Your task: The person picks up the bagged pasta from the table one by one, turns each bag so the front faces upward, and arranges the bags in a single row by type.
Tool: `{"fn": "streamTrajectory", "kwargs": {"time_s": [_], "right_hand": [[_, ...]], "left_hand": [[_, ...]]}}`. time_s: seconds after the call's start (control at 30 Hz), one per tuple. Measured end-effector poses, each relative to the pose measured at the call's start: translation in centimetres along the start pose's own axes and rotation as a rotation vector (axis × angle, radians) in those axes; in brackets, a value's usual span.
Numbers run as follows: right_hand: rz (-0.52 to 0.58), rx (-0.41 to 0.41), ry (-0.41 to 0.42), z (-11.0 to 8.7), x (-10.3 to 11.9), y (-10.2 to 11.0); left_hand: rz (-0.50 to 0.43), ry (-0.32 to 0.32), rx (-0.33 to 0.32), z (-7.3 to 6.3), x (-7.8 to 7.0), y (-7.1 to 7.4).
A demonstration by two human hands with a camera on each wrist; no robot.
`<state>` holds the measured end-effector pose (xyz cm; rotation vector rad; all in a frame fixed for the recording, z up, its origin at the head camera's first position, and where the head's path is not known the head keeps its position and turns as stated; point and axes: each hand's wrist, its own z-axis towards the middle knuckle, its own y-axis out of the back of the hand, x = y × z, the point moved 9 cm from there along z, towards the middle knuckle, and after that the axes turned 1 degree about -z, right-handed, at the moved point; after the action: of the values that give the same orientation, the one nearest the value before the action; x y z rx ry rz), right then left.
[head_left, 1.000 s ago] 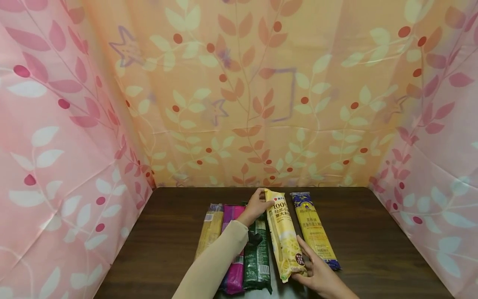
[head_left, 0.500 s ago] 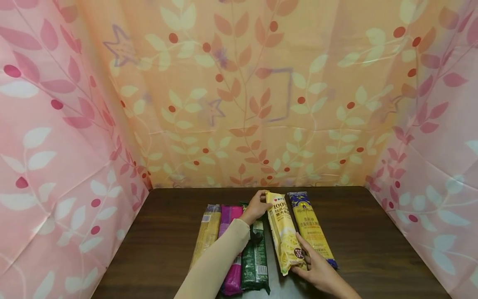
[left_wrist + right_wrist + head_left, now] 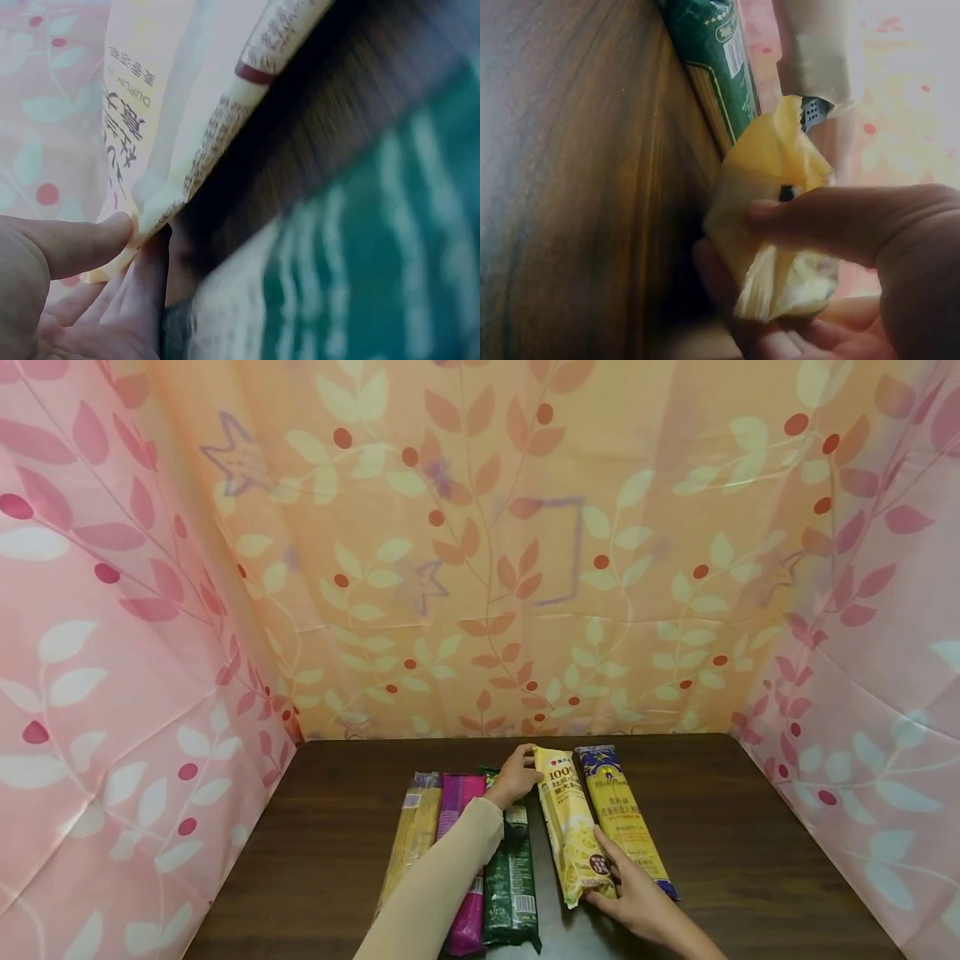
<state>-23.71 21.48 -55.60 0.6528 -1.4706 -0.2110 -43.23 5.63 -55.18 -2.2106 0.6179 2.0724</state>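
Note:
A pale yellow bag of pasta point(image 3: 572, 818) lies at a slant, held at both ends. My left hand point(image 3: 516, 777) pinches its far end between thumb and fingers. In the left wrist view, the thumb point(image 3: 90, 244) presses the bag's crimped corner, with fingers underneath. My right hand point(image 3: 637, 893) grips the near end. The right wrist view shows its thumb point(image 3: 817, 221) on the folded end and fingers below. A dark gap shows beneath the bag; I cannot tell whether it touches the table. Beside it on the right lies a blue-and-yellow spaghetti pack point(image 3: 626, 818).
Left of the held bag lie a green pasta pack point(image 3: 512, 893), a magenta pack point(image 3: 467, 927) and a clear pack of spaghetti point(image 3: 415, 827). My left forearm point(image 3: 442, 877) crosses over them. The dark wooden table point(image 3: 300, 860) meets patterned curtains point(image 3: 480, 610) at the back and sides.
The yellow bag has shifted slightly right, nearer the blue-and-yellow pack, and its near end has drawn a little away from me. Both hands keep their hold. The head view has turned slightly.

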Motion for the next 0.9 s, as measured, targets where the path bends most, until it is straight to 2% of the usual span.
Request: {"fn": "streamTrajectory", "kwargs": {"time_s": [0.13,0.37,0.5,0.63,0.73,0.9], "right_hand": [[-0.116,-0.039,-0.030,0.2,0.0,0.1],[-0.153,-0.039,-0.077,0.3,-0.3,-0.2],[-0.164,-0.035,-0.084,0.4,-0.4,-0.2],[-0.117,-0.006,-0.091,0.6,-0.6,-0.5],[-0.084,0.009,-0.092,0.7,-0.8,-0.7],[-0.108,0.005,-0.047,0.9,-0.7,-0.7]], "left_hand": [[0.055,0.014,0.002,0.3,0.5,-0.1],[0.024,-0.006,0.033,0.5,0.7,-0.8],[0.201,-0.052,0.014,0.3,-0.2,-0.8],[0.393,-0.092,-0.037,0.2,-0.8,-0.6],[0.424,-0.099,-0.041,0.1,-0.9,-0.7],[0.454,-0.138,0.004,-0.1,-1.3,-1.3]]}}
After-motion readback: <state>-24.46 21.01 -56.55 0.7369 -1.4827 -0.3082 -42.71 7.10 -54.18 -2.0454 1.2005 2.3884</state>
